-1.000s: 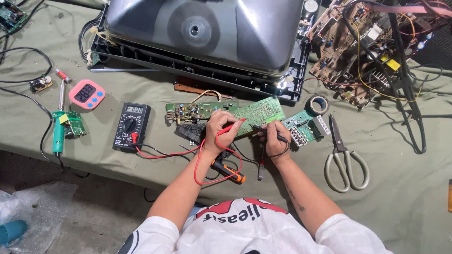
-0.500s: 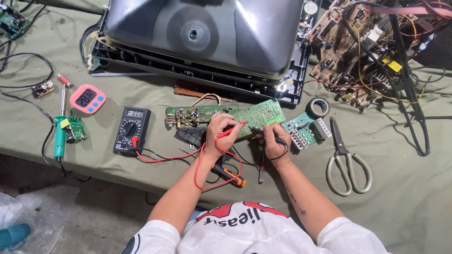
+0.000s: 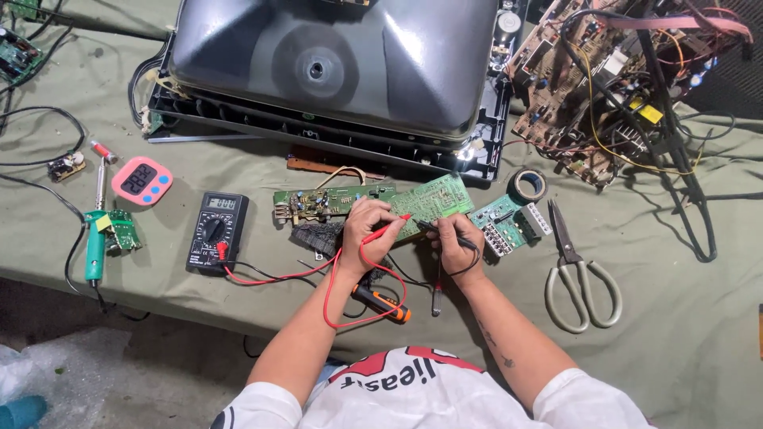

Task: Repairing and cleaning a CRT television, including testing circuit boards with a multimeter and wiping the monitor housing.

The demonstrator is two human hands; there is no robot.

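My left hand (image 3: 367,227) grips a red test probe (image 3: 389,226) whose tip touches a long green circuit board (image 3: 397,200). My right hand (image 3: 455,241) grips a black test probe (image 3: 429,229), its tip also on that board. Red and black leads (image 3: 278,278) run left to a black multimeter (image 3: 216,230) lying on the green cloth. An orange-and-black screwdriver (image 3: 381,303) lies below my left wrist.
A big picture tube in its frame (image 3: 334,71) fills the back. A wired chassis board (image 3: 604,87) sits back right. Tape roll (image 3: 528,185), small green board (image 3: 509,224) and scissors (image 3: 576,274) lie right. A pink timer (image 3: 142,180) and green soldering iron (image 3: 95,238) lie left.
Both hands stay on the board with the probes; the tips shift only slightly. The view has drifted a little.
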